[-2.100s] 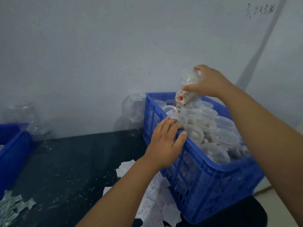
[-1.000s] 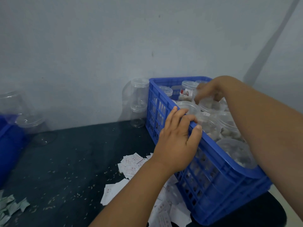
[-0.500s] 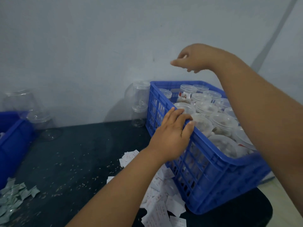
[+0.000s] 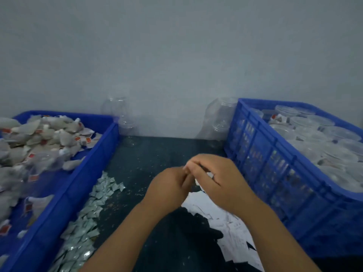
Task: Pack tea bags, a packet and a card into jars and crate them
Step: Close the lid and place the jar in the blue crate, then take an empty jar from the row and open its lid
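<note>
Fingers (image 4: 198,166) of both hands curled in, tips meeting over the middle of the table (image 4: 157,152). Left hand (image 4: 167,186) and right hand (image 4: 222,179) touch each other. A white sliver shows between them. Whether that is a card pinched or the heap behind, I cannot tell: too blurred.

Cards (image 4: 225,214): loose white heap on the table, on the near side of the hands, against the right crate (image 4: 275,173). They lie flat, long axes pointing every way.

My read: the step in hand is separating one card. To do it well, I peel from a corner with the fingertips and check that only one comes away. Then I turn its long axis vertical to slip it down an empty jar (image 4: 221,122), which stands on end by the wall.

Packets (image 4: 92,213) lie beside the left crate (image 4: 82,185), tea bags (image 4: 39,138) inside it. Filled jars (image 4: 314,130) sit in the right crate.
</note>
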